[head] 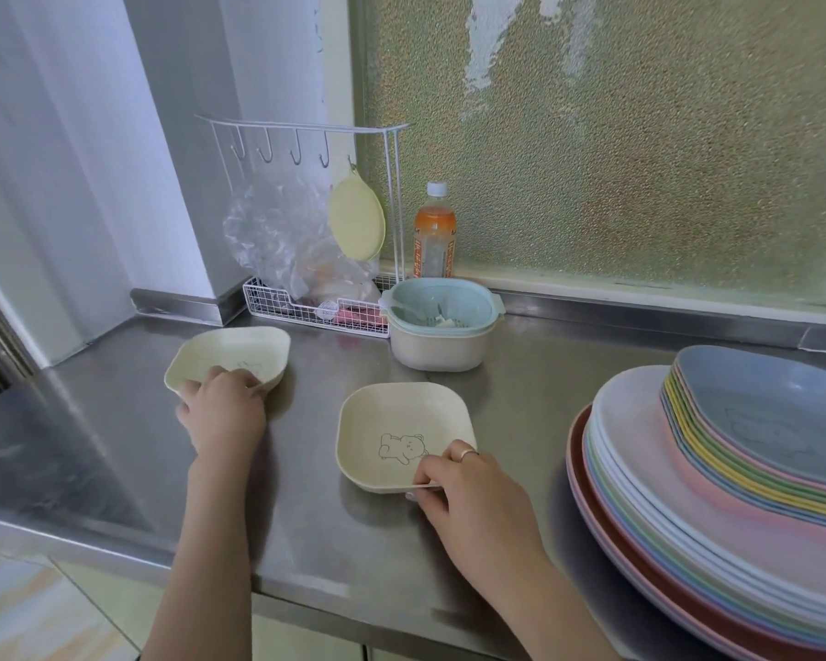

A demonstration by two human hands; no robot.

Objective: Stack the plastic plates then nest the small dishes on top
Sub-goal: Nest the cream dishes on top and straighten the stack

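Already the round pastel plastic plates point(640, 531) sit stacked at the right of the steel surface point(306, 531), with small rounded-square dishes point(754, 422) nested on top; so the nesting step is in hand; 2 cream square plastic dishes remain loose; the left hand point(223, 412) grasps the near rim of the far one point(230, 355); the right hand point(463, 489) pinches the bear-printed one point(397, 427) at its near corner; next, each probably needs lifting rightward and settling squarely into the blue top dish.
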